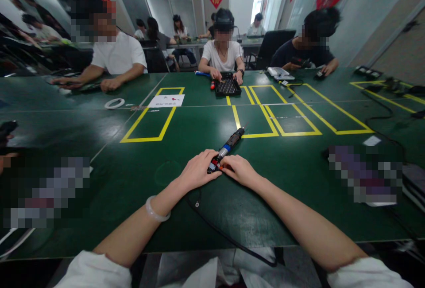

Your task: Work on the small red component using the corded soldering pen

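Note:
A black electric screwdriver (228, 147) with a blue band lies on the green table (139, 181), its tip pointing away from me to the upper right. My left hand (198, 171) rests on the near end of the tool, fingers curled over it. My right hand (239, 169) pinches the same near end from the right side. A black cord (212, 226) runs from the tool back toward me and off the table's front edge. A pale bangle (156, 210) sits on my left wrist.
Yellow tape rectangles (152, 124) mark the table's middle. Across it, a person works over a black tray (227, 87); others sit at far left and far right. A white paper (166, 100) and a white ring (114, 103) lie at the far left. Cables and devices (392, 86) crowd the right side.

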`<state>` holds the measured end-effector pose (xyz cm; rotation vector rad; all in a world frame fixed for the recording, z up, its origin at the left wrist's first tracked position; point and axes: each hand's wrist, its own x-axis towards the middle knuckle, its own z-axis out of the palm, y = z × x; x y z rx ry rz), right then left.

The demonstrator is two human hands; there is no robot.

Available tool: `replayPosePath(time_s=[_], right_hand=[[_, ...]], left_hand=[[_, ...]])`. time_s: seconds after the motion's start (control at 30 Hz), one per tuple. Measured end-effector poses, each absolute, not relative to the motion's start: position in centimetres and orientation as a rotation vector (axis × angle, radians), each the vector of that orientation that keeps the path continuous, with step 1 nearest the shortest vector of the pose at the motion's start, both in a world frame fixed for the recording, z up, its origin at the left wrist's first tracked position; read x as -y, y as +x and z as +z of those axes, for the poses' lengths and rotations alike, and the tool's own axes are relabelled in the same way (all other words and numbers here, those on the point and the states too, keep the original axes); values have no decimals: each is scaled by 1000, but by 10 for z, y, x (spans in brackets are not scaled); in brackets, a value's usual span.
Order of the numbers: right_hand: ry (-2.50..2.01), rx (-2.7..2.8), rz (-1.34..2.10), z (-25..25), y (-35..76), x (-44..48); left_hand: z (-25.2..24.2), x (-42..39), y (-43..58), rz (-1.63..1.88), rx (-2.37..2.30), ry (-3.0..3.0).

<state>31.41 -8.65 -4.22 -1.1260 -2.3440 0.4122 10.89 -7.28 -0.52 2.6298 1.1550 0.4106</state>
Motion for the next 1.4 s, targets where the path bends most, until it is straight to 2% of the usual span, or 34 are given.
replayPosePath(time_s=[0.53, 0.73, 1.0, 1.2, 1.4], right_hand=[[-1190, 2264, 484, -39, 317, 92], [-1191, 2267, 504, -35, 319, 92], [-1179, 2279, 508, -35, 320, 93], [-1181, 2276, 516, -35, 320, 93], [-1176, 2281, 512, -34, 319, 93]], left_hand=[[-11, 57, 102, 429, -1321, 2678], [-12, 23, 69, 385, -1643, 2600], [-15, -24, -22, 304, -2229, 2202], [-12, -31, -91, 206, -2490, 1960], [-11, -21, -104, 249, -2604, 1892]])
